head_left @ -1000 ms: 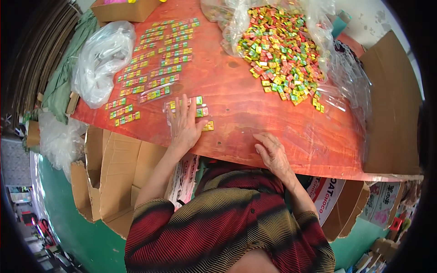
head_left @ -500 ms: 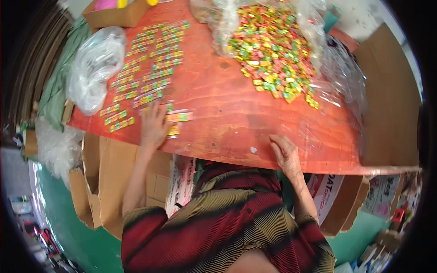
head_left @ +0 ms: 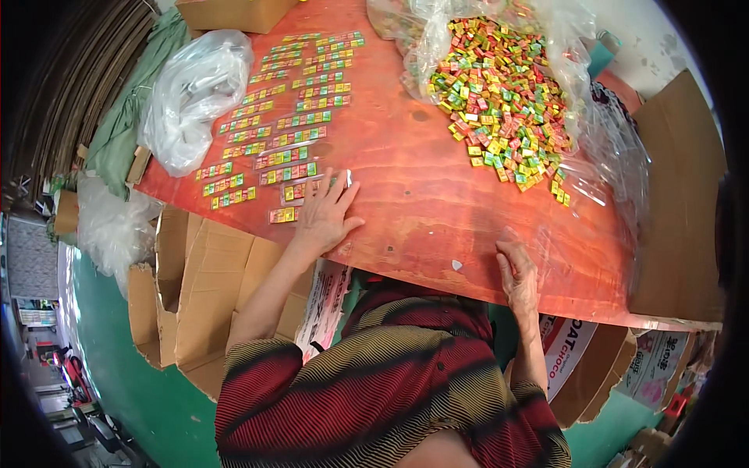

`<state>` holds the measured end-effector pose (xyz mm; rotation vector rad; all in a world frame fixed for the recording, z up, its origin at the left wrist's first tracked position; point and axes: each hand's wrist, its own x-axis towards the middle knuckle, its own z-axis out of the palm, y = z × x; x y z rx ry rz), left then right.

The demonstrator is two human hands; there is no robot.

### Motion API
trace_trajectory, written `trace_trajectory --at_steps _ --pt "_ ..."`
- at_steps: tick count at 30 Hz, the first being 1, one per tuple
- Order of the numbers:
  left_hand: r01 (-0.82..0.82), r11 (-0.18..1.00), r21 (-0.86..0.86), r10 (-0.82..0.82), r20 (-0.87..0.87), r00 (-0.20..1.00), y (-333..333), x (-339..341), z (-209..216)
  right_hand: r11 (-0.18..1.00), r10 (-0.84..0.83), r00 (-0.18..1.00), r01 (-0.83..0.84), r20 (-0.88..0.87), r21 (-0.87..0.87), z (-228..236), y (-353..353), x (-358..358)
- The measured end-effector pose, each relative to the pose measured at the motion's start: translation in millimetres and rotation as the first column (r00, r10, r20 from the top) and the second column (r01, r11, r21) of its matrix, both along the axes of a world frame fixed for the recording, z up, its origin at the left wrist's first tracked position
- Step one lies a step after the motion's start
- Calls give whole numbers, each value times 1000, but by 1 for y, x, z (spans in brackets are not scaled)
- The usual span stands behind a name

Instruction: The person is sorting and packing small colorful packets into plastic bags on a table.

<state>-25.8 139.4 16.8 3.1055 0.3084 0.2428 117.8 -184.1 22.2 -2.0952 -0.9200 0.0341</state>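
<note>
My left hand lies palm down on the red tabletop, fingers spread. It covers the right ends of the nearest short strips of small wrapped pieces, which are yellow, red and green. More such strips run away from me in two columns. Close to the front edge, my right hand rests with its fingers curled in; whether anything is between them is hidden. Clear plastic film lies beside it. A small white scrap sits left of that hand.
A heap of loose pieces spills from a clear bag at the far right. Crumpled clear plastic lies at the left. A cardboard panel stands at the right edge; open cartons stand below the front edge.
My left hand has moved right across the near strips, its fingers now spread wider. My right hand stays curled near the front edge. The whole view has shifted a little.
</note>
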Motion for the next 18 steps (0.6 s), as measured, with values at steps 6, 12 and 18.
trace_trajectory --at_steps 6,12,18 --pt "-70 998 -2 70 54 996 15 -11 -10 1000 -18 1000 18 5 -18 3 -8 5" --pt "-59 991 -121 69 84 994 24 -10 -10 991 -120 992 122 49 -48 12 -21 3" --pt "-34 999 17 32 137 990 49 -32 -15 905 -411 889 425 203 -27 -4 -48 19"
